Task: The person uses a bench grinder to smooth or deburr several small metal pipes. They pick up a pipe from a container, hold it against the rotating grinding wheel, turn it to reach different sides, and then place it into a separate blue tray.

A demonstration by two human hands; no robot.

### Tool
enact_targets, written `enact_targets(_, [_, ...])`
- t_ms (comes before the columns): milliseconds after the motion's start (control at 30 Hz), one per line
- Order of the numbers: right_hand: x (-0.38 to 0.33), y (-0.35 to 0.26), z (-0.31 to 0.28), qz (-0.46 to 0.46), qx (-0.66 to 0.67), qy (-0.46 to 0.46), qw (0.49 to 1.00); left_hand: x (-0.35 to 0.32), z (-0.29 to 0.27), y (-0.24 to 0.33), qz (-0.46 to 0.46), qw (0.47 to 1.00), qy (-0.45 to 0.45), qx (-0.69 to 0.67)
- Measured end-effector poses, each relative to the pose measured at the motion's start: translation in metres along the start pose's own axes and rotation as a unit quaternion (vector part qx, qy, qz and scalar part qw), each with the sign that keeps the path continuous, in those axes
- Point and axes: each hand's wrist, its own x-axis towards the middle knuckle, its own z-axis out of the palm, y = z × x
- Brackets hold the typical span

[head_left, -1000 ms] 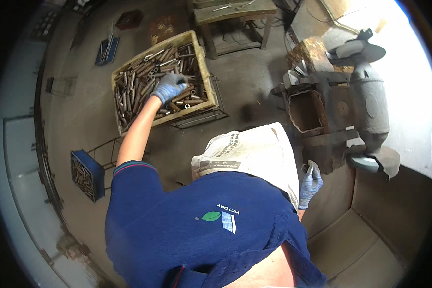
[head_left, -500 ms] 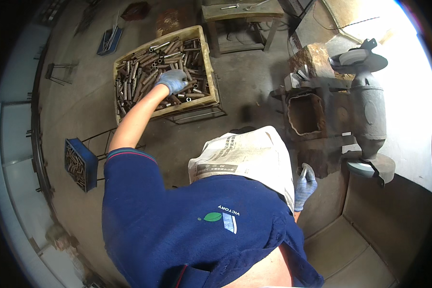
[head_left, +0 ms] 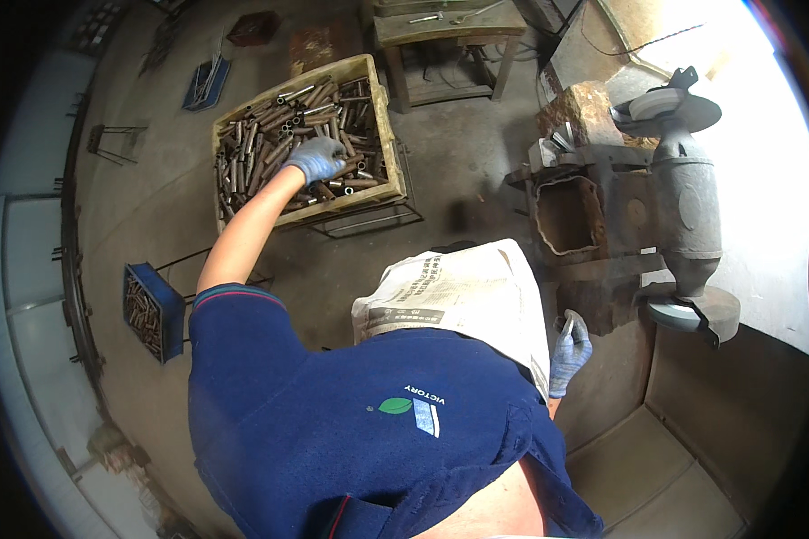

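A large pale-yellow bin [head_left: 382, 126] full of short metal tubes [head_left: 259, 148] stands ahead of me on the left. My left hand [head_left: 317, 160], in a blue-grey knitted glove, reaches in over its near right part. Its fingers curl down round a brownish tube [head_left: 351, 165] on top of the pile; the fingertips are partly hidden. My right hand [head_left: 570, 357], gloved alike, is low at my right side beside the newspaper sheet [head_left: 463, 292] that covers my lap. Its fingers are bent together, and what they hold, if anything, is too small to name.
A grey bench grinder [head_left: 690, 211] with a wheel at each end stands to the right, beside a rough-edged open box [head_left: 568, 216]. At the left is a blue crate [head_left: 173, 314] of small metal pieces. A worktable [head_left: 449, 31] with tools stands at the back.
My left hand has shifted slightly left and down within the tube pile. My right hand has turned a little, and the pale spot at its fingertips no longer shows clearly.
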Motion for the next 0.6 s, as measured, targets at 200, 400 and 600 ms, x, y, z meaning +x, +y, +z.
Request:
enact_targets(200, [0.006,0.014,0.000,-0.005,0.028,-0.010,1.000,0.009,0.017,0.038,0.062,0.977,0.006,0.204])
enact_targets(400, [0.001,0.011,0.002,0.002,0.018,0.007,1.000,-0.008,0.019,0.038,0.072,0.977,0.093,0.177])
enact_targets(600, [-0.001,0.008,0.000,0.012,0.042,0.025,0.999,0.006,0.006,0.048,-0.036,0.834,0.148,-0.530])
